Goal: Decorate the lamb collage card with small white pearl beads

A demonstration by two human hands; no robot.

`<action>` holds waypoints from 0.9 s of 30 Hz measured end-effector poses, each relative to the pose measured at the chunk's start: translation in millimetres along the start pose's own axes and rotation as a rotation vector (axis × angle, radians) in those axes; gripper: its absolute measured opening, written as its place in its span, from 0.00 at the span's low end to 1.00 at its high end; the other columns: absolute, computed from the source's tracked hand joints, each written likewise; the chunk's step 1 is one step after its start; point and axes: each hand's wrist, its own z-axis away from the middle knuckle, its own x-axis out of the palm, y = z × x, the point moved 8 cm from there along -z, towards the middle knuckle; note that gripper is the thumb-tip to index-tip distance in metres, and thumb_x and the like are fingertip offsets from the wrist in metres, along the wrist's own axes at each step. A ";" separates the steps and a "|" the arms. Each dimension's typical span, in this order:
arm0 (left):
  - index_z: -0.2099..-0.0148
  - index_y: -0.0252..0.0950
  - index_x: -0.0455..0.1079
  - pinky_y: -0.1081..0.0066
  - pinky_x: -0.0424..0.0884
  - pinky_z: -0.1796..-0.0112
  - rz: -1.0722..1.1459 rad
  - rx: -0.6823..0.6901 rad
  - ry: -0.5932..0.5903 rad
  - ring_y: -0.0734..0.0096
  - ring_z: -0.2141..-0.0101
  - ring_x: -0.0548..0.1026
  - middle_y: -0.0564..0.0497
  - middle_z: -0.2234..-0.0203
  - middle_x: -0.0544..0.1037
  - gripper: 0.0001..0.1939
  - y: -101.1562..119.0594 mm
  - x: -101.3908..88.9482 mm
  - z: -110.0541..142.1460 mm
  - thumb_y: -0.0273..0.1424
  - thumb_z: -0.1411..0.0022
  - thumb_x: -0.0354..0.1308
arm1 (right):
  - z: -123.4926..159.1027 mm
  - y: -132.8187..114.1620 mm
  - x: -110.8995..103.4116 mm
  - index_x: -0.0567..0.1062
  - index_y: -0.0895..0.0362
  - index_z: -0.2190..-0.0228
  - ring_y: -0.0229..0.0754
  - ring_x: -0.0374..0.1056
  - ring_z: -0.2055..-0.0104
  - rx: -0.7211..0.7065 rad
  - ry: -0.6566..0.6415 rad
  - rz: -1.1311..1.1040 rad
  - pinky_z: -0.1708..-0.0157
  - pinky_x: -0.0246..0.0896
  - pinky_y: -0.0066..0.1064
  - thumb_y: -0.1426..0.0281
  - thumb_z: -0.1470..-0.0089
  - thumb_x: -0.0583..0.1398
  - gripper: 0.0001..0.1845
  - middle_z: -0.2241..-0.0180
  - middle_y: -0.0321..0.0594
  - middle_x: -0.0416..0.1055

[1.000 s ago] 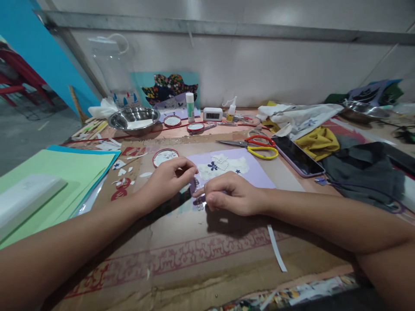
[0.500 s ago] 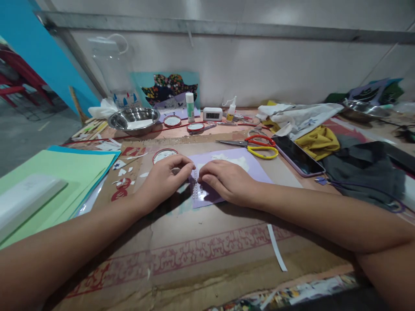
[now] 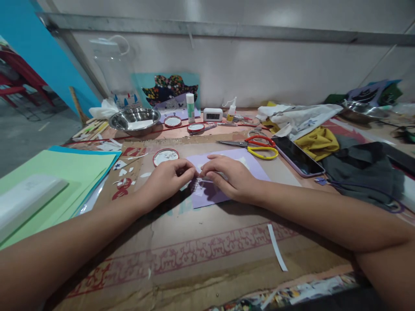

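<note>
Pinching beads (image 3: 196, 185) over the purple sheet (image 3: 209, 198), my left hand (image 3: 171, 176) has fingers together, probably for steadiness; whether my right hand (image 3: 235, 176) grips too, I cannot tell.

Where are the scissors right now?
In the head view, the scissors lie right of centre, by the far edge of the purple sheet, handles beside the phone.
</note>
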 end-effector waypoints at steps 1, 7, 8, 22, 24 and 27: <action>0.65 0.37 0.75 0.72 0.68 0.67 -0.001 0.001 0.004 0.68 0.69 0.76 0.53 0.72 0.80 0.13 0.3 -0.5 0.0 0.37 0.36 0.52 | 0.7 -2.6 0.0 0.72 0.57 0.62 0.43 0.70 0.59 -0.029 0.001 0.001 0.46 0.59 0.40 0.67 0.33 0.50 0.12 0.63 0.42 0.76; 0.66 0.37 0.75 0.71 0.68 0.68 -0.019 0.004 0.020 0.67 0.70 0.76 0.53 0.73 0.80 0.14 3.1 -2.2 0.0 0.38 0.37 0.52 | 1.1 -3.0 -0.3 0.73 0.58 0.62 0.43 0.68 0.65 0.030 -0.028 0.049 0.62 0.59 0.34 0.65 0.34 0.50 0.14 0.66 0.43 0.76; 0.67 0.37 0.75 0.71 0.68 0.68 -0.024 0.006 0.023 0.67 0.70 0.75 0.53 0.73 0.80 0.14 3.6 -2.3 -0.1 0.37 0.37 0.52 | 0.7 -2.4 1.5 0.73 0.58 0.62 0.44 0.67 0.65 0.046 -0.054 0.075 0.62 0.58 0.34 0.65 0.34 0.50 0.14 0.67 0.43 0.76; 0.65 0.38 0.76 0.71 0.68 0.66 -0.071 0.045 0.042 0.67 0.69 0.75 0.53 0.72 0.80 0.12 7.3 -3.8 1.6 0.36 0.37 0.52 | -2.0 19.8 12.5 0.73 0.59 0.58 0.44 0.69 0.59 0.249 -0.148 0.045 0.58 0.59 0.34 0.68 0.35 0.52 0.12 0.62 0.44 0.76; 0.65 0.38 0.76 0.71 0.68 0.67 -0.055 0.059 0.007 0.67 0.69 0.75 0.53 0.72 0.80 0.12 6.0 -0.2 1.1 0.35 0.37 0.52 | -2.0 19.2 9.2 0.73 0.59 0.58 0.43 0.68 0.59 0.231 -0.102 0.013 0.58 0.61 0.34 0.68 0.35 0.52 0.12 0.62 0.44 0.74; 0.65 0.38 0.76 0.72 0.68 0.67 -0.023 0.042 -0.010 0.68 0.69 0.76 0.54 0.72 0.80 0.12 1.5 1.9 0.3 0.35 0.37 0.52 | -2.1 8.8 4.0 0.75 0.59 0.60 0.44 0.67 0.57 0.083 -0.040 -0.021 0.55 0.63 0.36 0.67 0.35 0.53 0.13 0.59 0.46 0.71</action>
